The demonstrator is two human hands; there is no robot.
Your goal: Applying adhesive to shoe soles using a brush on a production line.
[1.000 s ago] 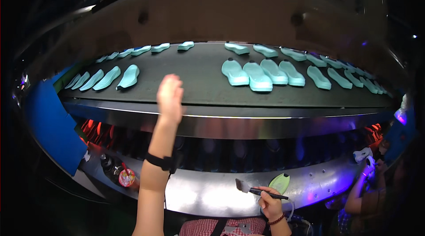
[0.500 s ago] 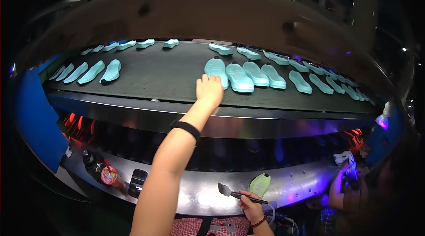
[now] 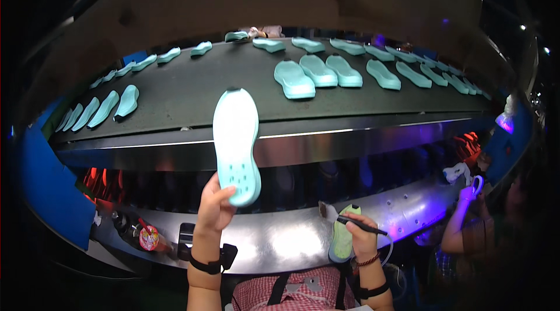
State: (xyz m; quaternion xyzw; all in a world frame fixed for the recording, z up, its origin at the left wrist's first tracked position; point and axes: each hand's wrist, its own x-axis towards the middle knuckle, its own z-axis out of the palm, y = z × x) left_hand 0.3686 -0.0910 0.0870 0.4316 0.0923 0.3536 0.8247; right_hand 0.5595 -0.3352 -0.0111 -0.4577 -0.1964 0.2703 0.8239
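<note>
My left hand (image 3: 213,209) grips a mint-green shoe sole (image 3: 236,136) by its heel end, thumb on its face. The sole stands up in the air in front of the conveyor belt, its black-tipped end uppermost and small holes near the heel. My right hand (image 3: 363,241) is closed round the black handle of a flat brush (image 3: 368,227), whose bristles point left. A thin tube hangs by the handle's far end. Just behind the brush, a yellow-green sole-shaped piece (image 3: 340,243) lies on the metal ledge, partly covered by the brush and my right hand.
Mint soles (image 3: 293,80) stand in two rows on the dark belt (image 3: 192,92). Below it runs a steel ledge (image 3: 274,247), with a drink cup (image 3: 149,238) and a dark bottle (image 3: 121,222) at left. Red heaters (image 3: 98,183) glow beneath. A co-worker's hand (image 3: 468,194) is at right.
My left hand has lifted a sole off the belt and brought it nearer, upright. My right hand has moved up and right with the brush, over the yellow-green piece.
</note>
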